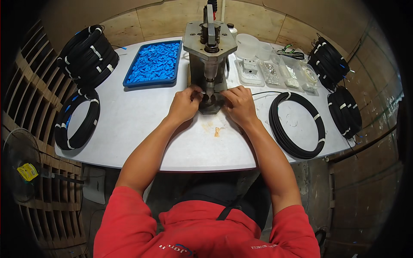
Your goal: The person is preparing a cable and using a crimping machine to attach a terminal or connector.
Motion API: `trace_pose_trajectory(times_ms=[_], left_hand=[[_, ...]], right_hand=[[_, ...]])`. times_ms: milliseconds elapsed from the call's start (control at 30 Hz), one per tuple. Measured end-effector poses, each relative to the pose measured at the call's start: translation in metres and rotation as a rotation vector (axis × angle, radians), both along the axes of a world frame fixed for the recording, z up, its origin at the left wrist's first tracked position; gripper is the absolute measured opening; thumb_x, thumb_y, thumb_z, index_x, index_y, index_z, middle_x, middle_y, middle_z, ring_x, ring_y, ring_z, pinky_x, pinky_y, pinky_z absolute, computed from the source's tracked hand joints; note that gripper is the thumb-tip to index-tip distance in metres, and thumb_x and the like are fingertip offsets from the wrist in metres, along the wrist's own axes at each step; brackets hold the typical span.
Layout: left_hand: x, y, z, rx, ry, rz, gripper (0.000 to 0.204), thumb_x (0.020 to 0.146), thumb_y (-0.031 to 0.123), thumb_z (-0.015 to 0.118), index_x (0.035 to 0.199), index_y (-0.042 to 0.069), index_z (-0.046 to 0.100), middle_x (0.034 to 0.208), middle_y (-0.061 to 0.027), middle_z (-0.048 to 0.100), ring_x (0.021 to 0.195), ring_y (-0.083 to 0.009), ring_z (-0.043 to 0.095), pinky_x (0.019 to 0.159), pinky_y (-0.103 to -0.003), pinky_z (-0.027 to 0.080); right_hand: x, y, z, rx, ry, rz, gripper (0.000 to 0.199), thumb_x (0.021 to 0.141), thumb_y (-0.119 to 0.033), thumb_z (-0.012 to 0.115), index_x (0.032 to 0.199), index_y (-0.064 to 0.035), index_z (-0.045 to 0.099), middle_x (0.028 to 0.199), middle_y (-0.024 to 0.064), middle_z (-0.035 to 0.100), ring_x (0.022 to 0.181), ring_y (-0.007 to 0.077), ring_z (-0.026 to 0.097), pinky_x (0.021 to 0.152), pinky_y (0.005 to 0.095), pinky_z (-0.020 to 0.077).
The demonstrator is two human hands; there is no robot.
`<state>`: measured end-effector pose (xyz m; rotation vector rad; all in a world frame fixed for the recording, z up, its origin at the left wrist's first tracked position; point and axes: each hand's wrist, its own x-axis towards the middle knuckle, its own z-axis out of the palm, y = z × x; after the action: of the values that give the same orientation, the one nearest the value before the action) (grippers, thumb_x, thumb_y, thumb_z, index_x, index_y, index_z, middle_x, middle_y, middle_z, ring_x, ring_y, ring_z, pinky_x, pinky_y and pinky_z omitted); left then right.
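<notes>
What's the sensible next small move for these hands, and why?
Probably a slight nudge of the black cable with the right hand toward the space under the press ram: the cable runs from the coil to that hand, whose fingertips sit beside the ram's lower end, opposite the left hand.

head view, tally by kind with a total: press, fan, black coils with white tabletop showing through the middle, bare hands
press: 1
fan: 1
such black coils: 2 (left coil, right coil)
bare hands: 2 (left hand, right hand)
total: 6
</notes>
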<state>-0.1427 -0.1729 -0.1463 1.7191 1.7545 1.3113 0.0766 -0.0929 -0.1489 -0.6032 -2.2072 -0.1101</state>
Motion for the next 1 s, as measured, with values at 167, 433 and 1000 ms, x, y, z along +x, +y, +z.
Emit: trace_pose_trajectory(times_ms=[167,433,1000], left_hand=[[0.0002,0.0006,0.0005,0.004,0.014,0.008,0.019,0.095,0.009,0.063,0.11,-0.002,0.068,0.088,-0.0159,0.076,0.084,-0.0212,0.076,0.08,-0.033,0.058],[0.0008,-0.0002,0.0018,0.006,0.022,0.008,0.02,0.094,0.008,0.063,0.11,-0.003,0.068,0.088,-0.0164,0.077,0.083,-0.0222,0.076,0.079,-0.034,0.058],[0.0016,-0.0011,0.0035,0.0,0.023,0.013,0.02,0.094,0.01,0.064,0.109,-0.002,0.069,0.087,-0.0155,0.076,0.081,-0.0219,0.075,0.078,-0.034,0.058]], right_hand=[[0.0004,-0.0009,0.001,-0.004,0.001,0.006,0.036,0.069,-0.002,0.073,0.104,-0.0121,0.075,0.096,0.0024,0.071,0.095,0.0239,0.062,0.087,0.0386,0.0447],[0.0001,-0.0001,0.0007,-0.006,-0.004,0.003,0.036,0.069,-0.001,0.073,0.104,-0.012,0.075,0.095,0.0027,0.071,0.095,0.024,0.062,0.087,0.0384,0.0457],[0.0007,-0.0016,0.0019,-0.014,-0.009,-0.001,0.035,0.07,-0.001,0.072,0.104,-0.0118,0.075,0.095,0.003,0.071,0.094,0.0244,0.063,0.086,0.0384,0.0456]])
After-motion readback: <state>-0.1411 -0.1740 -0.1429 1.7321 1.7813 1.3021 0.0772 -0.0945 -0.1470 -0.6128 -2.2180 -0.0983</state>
